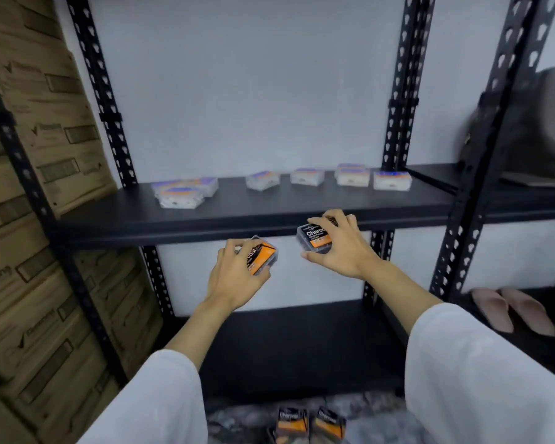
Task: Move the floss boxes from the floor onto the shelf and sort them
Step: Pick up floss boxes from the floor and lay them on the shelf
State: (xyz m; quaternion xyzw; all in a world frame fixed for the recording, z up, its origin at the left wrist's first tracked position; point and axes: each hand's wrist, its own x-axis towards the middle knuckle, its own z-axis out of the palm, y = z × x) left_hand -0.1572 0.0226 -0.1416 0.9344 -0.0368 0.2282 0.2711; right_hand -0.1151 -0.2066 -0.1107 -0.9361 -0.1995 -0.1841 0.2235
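Observation:
My left hand [234,277] grips a black-and-orange charcoal floss box [261,256] just below the front edge of the black shelf [237,216]. My right hand [340,245] holds a second charcoal floss box [314,238] level with that front edge. Several clear floss boxes with blue-and-orange labels [305,177] lie along the back of the shelf, with a loose cluster at the left [180,192]. Two more charcoal boxes [310,424] lie on the floor at the bottom edge of the view.
Stacked cardboard cartons [39,187] fill the rack at the left. Black perforated uprights [398,123] frame the bay. A lower black shelf [302,344] sits beneath my hands. The right-hand rack holds a dark bag [532,129] and pink slippers [513,310].

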